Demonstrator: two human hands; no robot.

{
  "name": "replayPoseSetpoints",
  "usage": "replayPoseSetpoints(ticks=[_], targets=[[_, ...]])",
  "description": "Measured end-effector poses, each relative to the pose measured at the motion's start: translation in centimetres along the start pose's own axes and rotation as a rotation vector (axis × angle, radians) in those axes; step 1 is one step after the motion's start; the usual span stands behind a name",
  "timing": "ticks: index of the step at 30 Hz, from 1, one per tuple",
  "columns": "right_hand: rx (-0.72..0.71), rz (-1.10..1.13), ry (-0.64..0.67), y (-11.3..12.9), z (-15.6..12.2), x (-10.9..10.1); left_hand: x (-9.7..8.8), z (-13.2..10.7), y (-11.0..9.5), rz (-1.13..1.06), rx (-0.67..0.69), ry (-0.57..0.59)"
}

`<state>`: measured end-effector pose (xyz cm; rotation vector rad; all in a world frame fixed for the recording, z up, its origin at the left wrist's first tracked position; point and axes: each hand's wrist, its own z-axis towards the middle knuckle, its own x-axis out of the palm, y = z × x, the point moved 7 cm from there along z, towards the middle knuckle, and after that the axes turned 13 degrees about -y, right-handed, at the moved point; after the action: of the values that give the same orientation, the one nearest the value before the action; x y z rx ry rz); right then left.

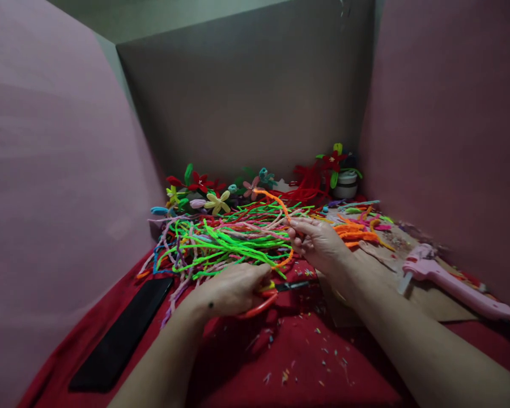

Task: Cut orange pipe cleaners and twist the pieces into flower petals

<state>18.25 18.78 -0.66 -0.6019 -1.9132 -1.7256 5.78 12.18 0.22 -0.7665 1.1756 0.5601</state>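
Note:
My right hand (317,241) pinches an orange pipe cleaner (274,196) between thumb and fingers. One end of it arcs up and away to the left, and the other part curves down toward my left hand (238,288). In my closed left hand are scissors (261,306) with orange and yellow handles, their dark blades pointing right. The pipe cleaner's lower end meets the left fingertips; whether they grip it too, I cannot tell. Behind both hands lies a pile of pipe cleaners (233,243), bright green on top, with pink, red and purple ones among them.
Pipe-cleaner flowers (217,202) stand along the back, near a white pot (346,184). Orange pipe cleaners (355,232) lie at right, with a pink glue gun (454,283) on cardboard (446,303). A black flat object (123,337) lies at left. Clippings dot the red cloth (301,368).

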Motion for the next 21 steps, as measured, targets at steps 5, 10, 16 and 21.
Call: replayPoseSetpoints(ticks=[5,10,16,21], targets=[[-0.028,0.009,0.026,0.8,0.2,0.0,-2.0,-0.1,0.6,-0.191,-0.011,0.014],[-0.083,0.025,-0.018,1.4,0.6,-0.5,-2.6,0.0,0.5,-0.215,0.004,-0.082],[-0.111,-0.025,0.01,1.3,-0.2,0.4,-3.6,0.3,2.1,0.236,-0.142,-0.397],[-0.126,-0.07,0.019,1.0,-0.4,0.6,-3.7,0.4,2.2,0.589,-0.095,-0.496]])
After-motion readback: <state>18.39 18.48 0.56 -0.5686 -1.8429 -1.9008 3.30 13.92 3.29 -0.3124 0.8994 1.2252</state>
